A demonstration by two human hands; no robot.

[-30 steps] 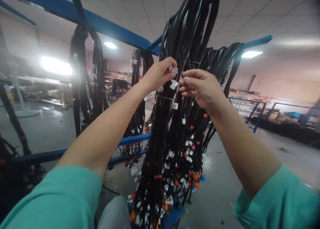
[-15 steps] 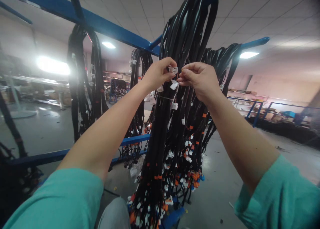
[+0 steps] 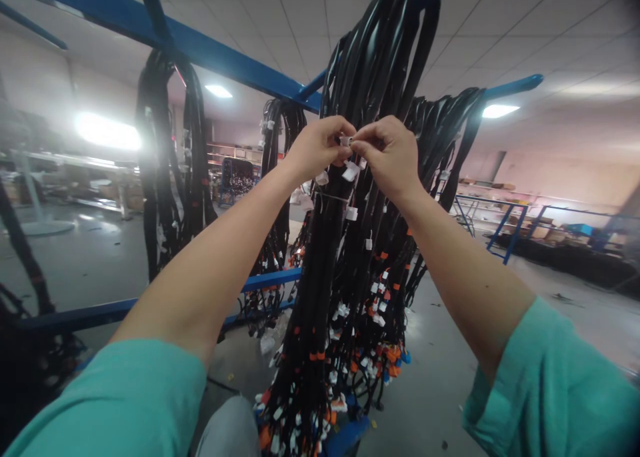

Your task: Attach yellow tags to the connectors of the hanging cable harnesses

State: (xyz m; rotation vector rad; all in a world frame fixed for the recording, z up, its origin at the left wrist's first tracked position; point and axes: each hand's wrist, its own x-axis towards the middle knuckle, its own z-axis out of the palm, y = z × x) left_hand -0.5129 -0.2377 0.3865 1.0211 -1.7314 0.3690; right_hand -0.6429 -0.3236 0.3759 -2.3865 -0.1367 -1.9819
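Between the thumb and fingers of my left hand (image 3: 323,144) is a small white connector (image 3: 345,140). My right hand (image 3: 390,154) is closed in a pinch at the connector's right side; whatever its fingertips grip is too small to make out. Both hands are raised in front of a thick bundle of black wire harnesses (image 3: 320,264) draped over a blue rack arm. Other white connectors (image 3: 351,171) dangle just under my hands. Lower down, the harness ends carry several white, orange and blue connectors (image 3: 393,354).
A blue rack beam (image 3: 225,54) crosses the upper left, and a lower blue rail (image 3: 270,279) runs behind my left arm. More harness bundles (image 3: 167,164) hang at the left and right. Shelves and blue frames (image 3: 510,234) stand in the background on the right.
My right hand has moved left, from a small gap away, so that its fingertips now meet the white connector. My left hand keeps its hold in nearly the same spot.
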